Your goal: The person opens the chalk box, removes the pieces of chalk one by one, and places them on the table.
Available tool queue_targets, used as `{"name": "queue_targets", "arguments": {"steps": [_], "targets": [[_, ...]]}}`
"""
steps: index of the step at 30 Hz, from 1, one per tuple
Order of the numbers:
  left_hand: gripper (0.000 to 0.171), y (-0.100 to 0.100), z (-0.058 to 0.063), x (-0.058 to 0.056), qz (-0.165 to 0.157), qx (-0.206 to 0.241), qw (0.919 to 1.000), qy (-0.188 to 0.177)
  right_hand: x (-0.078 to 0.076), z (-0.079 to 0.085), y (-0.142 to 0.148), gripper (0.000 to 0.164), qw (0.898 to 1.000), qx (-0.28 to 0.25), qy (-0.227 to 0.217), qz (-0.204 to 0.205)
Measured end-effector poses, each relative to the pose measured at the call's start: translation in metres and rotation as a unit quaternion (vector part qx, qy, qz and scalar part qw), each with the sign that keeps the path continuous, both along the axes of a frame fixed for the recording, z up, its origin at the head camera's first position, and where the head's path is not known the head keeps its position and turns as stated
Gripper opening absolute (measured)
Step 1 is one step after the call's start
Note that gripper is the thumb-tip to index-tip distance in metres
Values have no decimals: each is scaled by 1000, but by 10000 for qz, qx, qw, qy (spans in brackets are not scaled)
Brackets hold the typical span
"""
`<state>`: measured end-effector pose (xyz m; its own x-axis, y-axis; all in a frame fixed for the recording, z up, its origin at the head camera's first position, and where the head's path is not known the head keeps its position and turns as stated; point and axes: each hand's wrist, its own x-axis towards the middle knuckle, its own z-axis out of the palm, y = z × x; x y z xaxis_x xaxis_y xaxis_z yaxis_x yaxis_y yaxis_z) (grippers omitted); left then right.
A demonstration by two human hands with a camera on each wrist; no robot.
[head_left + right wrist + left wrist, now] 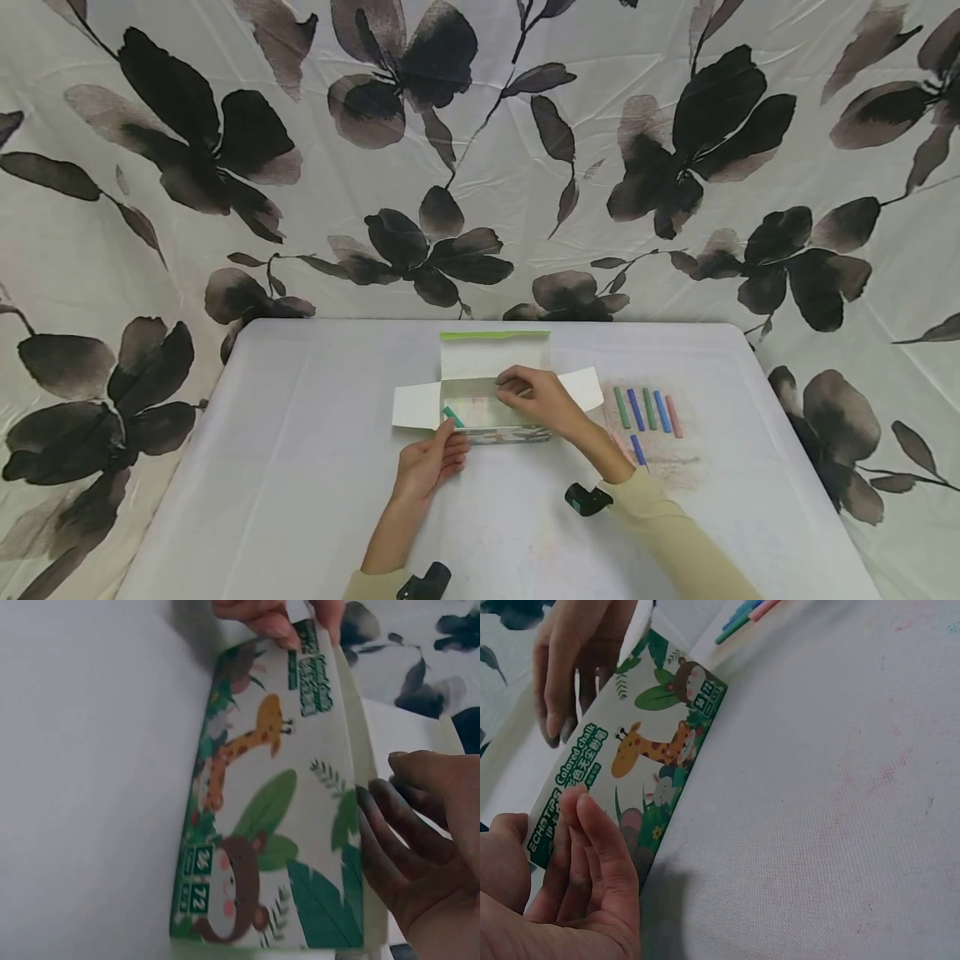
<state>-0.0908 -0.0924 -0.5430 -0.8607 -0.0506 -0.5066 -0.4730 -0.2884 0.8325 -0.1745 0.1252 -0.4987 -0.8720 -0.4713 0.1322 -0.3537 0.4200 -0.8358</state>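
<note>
An open chalk box (513, 434) lies on the table, its lid and side flaps folded out. Green letters on its printed front (660, 735) read "Colored chalk", beside a giraffe and other cartoon animals. My left hand (427, 468) grips the box's near wall at the left end, thumb at the rim and fingers along the outside. Just inside that corner a teal-green chalk stick (453, 417) leans by the thumb. Over the right part of the box hovers my right hand (534, 395), its fingers (405, 825) loosely bent and dusty, with nothing visible between them.
Right of the box, several chalk sticks lie in a row: green (622, 407), blue (636, 409) and pinkish red (674, 416) among them. Another blue stick (638, 450) lies nearer. Chalk dust marks the white tablecloth (315, 433). A flowered curtain (480, 183) hangs behind.
</note>
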Motion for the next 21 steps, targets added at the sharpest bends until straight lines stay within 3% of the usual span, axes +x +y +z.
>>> {"name": "queue_targets", "arguments": {"steps": [12,21], "targets": [[56,0,0,0,-27,54,10000,67,-7,-23,-33,23,9968,296,33,744],[53,1,1,-1,2,-17,10000,-31,-13,-27,-54,21,9931,583,69,1016]]}}
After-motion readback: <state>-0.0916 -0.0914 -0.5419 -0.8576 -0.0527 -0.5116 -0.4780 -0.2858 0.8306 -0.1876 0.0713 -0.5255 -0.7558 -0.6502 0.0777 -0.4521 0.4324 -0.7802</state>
